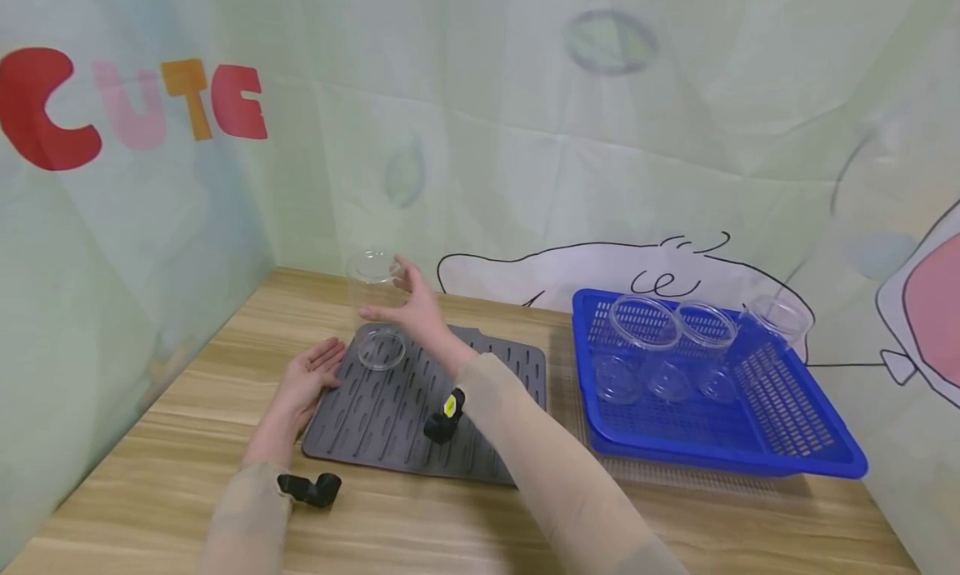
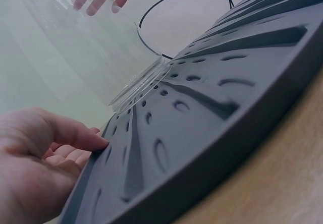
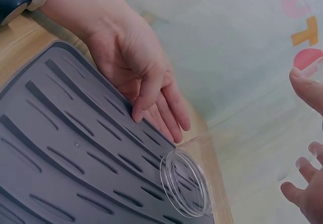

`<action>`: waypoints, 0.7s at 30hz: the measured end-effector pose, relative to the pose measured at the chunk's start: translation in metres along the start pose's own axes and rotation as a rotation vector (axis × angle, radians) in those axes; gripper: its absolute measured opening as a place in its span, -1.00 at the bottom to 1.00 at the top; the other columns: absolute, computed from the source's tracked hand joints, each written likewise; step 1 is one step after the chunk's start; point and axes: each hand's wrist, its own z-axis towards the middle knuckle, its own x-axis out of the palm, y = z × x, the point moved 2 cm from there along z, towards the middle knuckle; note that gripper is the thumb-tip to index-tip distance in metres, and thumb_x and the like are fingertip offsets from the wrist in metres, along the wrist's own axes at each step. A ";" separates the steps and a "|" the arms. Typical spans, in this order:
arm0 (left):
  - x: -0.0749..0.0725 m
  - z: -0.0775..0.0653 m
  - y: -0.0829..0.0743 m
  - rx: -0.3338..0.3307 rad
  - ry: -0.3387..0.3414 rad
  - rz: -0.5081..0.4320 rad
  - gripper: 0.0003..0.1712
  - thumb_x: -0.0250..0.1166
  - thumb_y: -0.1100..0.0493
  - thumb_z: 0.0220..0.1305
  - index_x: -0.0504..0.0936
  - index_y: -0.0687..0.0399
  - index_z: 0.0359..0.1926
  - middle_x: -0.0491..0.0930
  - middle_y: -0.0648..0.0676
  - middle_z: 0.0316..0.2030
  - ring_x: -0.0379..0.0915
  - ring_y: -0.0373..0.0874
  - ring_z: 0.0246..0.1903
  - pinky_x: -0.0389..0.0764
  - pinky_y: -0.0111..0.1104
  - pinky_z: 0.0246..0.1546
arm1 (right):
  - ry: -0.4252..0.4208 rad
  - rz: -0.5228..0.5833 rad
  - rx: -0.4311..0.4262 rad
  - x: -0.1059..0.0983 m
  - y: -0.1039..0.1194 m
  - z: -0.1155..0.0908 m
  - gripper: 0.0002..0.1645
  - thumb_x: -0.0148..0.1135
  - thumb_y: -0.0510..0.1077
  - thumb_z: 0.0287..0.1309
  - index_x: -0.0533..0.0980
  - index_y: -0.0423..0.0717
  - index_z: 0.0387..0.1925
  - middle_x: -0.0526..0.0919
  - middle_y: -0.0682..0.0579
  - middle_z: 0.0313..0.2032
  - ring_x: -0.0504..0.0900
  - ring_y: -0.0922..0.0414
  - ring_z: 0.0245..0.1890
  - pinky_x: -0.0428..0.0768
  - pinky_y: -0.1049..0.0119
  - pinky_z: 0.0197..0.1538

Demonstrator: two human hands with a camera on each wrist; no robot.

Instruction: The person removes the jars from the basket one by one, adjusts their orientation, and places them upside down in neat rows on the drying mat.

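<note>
A tall clear plastic cup (image 1: pixel 381 350) stands on the left part of a dark grey ridged mat (image 1: pixel 450 442). My right hand (image 1: pixel 420 310) grips the cup from its right side, thumb in front and fingers toward the back. In the right wrist view its fingertips (image 3: pixel 292 191) press the clear wall. At the mat's left edge lies my left hand (image 1: pixel 303 383), palm turned up. Its fingers stretch along the outside of the edge, and the thumb (image 2: pixel 88 137) touches the edge. The cup's upper wall is hard to make out against the curtain.
A blue plastic basket (image 1: pixel 720 454) sits at the right of the wooden table (image 1: pixel 405 525). Several clear cups (image 1: pixel 645 333) stand or lean inside it. A printed curtain (image 1: pixel 510 183) hangs along the back and left side of the table.
</note>
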 end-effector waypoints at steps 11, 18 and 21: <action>-0.002 0.003 0.001 0.005 0.011 0.027 -0.06 -0.14 0.68 0.13 -0.26 0.32 0.51 -0.21 0.34 0.52 -0.22 0.15 0.52 -0.02 -0.21 0.53 | 0.001 0.022 -0.006 -0.006 0.005 -0.005 0.25 0.56 -0.11 -0.08 -0.01 0.05 0.53 0.20 -0.04 0.47 0.24 0.05 0.43 0.38 0.03 0.41; -0.002 0.002 0.001 0.008 0.018 0.040 -0.07 -0.13 0.67 0.14 -0.24 0.32 0.51 -0.20 0.34 0.52 -0.20 0.15 0.51 0.00 -0.24 0.52 | -0.083 0.134 -0.140 -0.035 0.028 -0.017 0.15 0.47 -0.28 -0.02 0.01 -0.10 0.50 0.24 -0.01 0.45 0.26 0.06 0.42 0.32 -0.02 0.43; -0.002 0.003 0.002 0.007 0.020 0.045 -0.06 -0.13 0.67 0.13 -0.24 0.32 0.51 -0.20 0.34 0.52 -0.20 0.15 0.51 0.02 -0.26 0.51 | -0.129 0.206 -0.210 -0.056 0.040 -0.025 0.08 0.40 -0.36 -0.01 0.05 -0.14 0.48 0.28 -0.07 0.41 0.29 0.01 0.40 0.34 -0.05 0.41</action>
